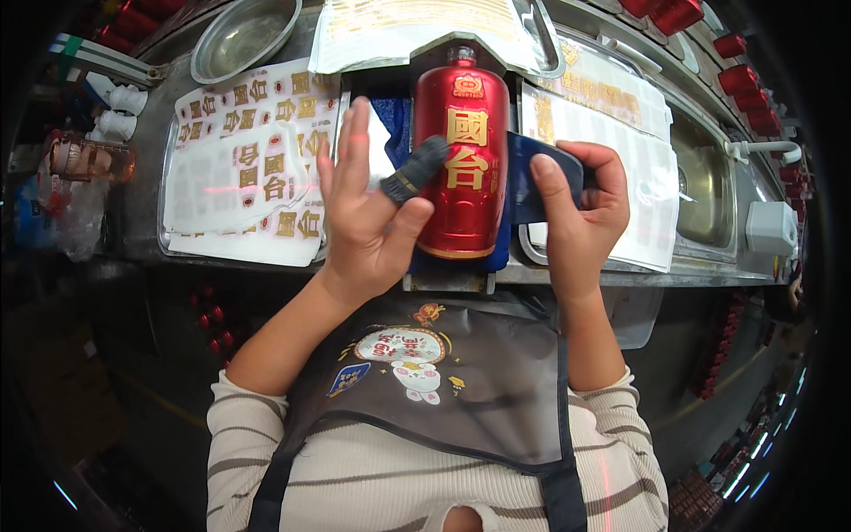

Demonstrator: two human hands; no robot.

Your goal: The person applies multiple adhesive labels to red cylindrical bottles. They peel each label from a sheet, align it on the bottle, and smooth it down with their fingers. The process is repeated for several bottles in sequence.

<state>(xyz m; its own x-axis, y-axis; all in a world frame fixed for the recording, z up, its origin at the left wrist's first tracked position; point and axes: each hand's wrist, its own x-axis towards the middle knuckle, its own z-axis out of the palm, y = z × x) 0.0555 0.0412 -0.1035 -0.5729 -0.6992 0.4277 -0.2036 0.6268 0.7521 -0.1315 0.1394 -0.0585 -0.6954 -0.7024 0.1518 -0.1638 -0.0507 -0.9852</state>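
A glossy red bottle (462, 199) with raised-looking gold characters lies on its back in front of me, its neck pointing away. Blue cloth (399, 120) shows beneath it. My left hand (365, 226) is open at the bottle's left side, fingers spread. A dark grey finger cover (418, 168) on one of its fingers rests against the bottle's front, beside the gold characters. In my right hand (581, 217) is a flat dark blue scraper (532, 197), pinched between thumb and fingers, its edge at the bottle's right side.
Sheets of gold decals (266, 164) lie in a tray on the left. More sheets (634, 199) lie at the right and a stack (408, 35) at the back. A metal bowl (246, 40) stands far left. Beyond the right sheets are a sink (705, 191) and white jug (769, 228).
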